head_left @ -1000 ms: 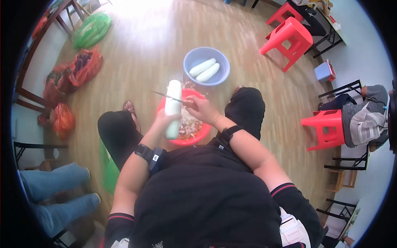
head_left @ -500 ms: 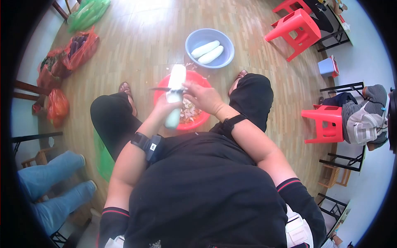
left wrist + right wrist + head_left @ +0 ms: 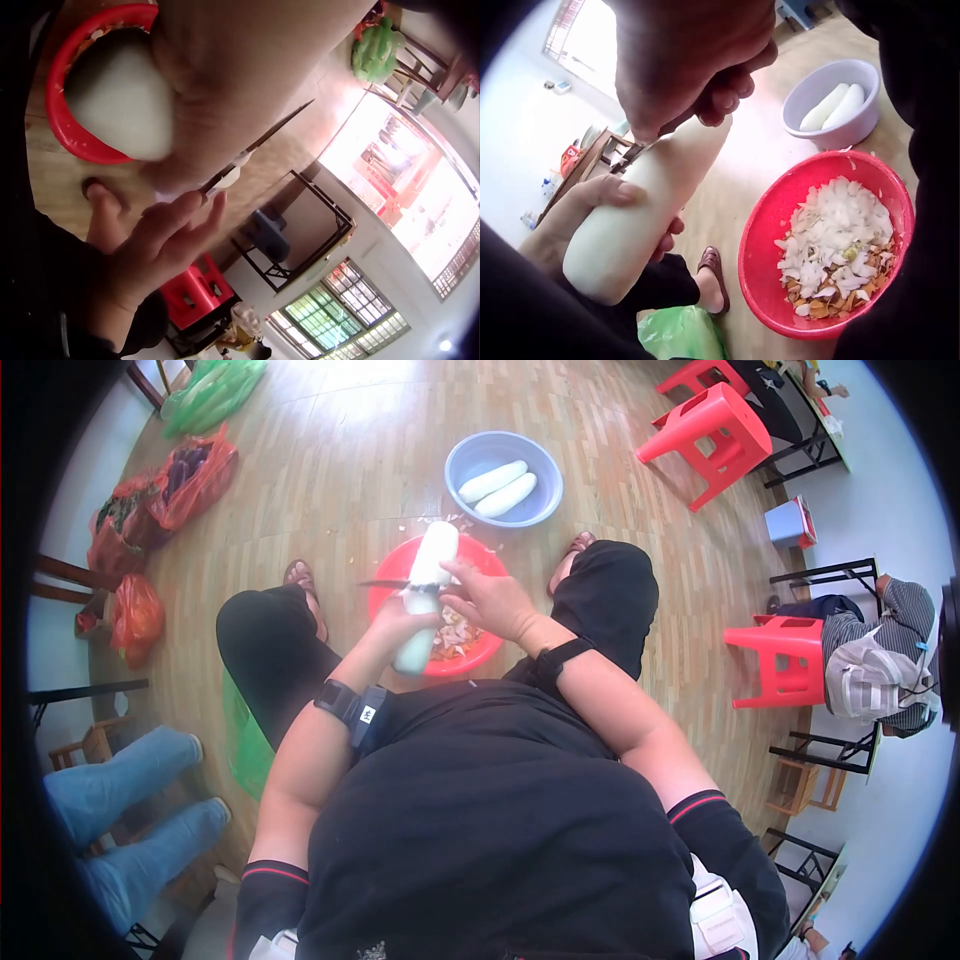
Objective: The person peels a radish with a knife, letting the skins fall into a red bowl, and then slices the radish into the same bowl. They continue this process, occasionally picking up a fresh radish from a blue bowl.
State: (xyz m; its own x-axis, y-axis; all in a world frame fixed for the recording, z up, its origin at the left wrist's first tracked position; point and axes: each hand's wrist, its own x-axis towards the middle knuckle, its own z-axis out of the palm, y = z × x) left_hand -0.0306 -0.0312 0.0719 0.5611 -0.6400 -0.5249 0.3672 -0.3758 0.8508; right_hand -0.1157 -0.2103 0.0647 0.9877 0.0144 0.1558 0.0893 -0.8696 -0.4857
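Note:
My left hand [image 3: 402, 622] grips the lower part of a peeled white radish [image 3: 437, 548], thumb on one side and fingers round the other in the right wrist view. The radish slants upright over a red basin [image 3: 492, 558]. In my right hand [image 3: 494, 600] is a knife [image 3: 279, 124], its long thin blade lying across the radish about midway. A pale shaving [image 3: 229, 177] clings to the blade. White shavings [image 3: 832, 225] and orange-brown peelings [image 3: 841, 301] lie in the basin.
A pale blue basin [image 3: 552, 508] beyond the red one holds two white radishes [image 3: 505, 498]. Red bags [image 3: 197, 485] and a green bag [image 3: 215, 395] stand at the left. Red stools [image 3: 712, 440] are at the right. Someone's jeans-clad legs [image 3: 140, 770] show at lower left.
The knife has slid down the radish toward my body, and the radish's top has tipped to the right. The head view has shifted, so the basins appear higher.

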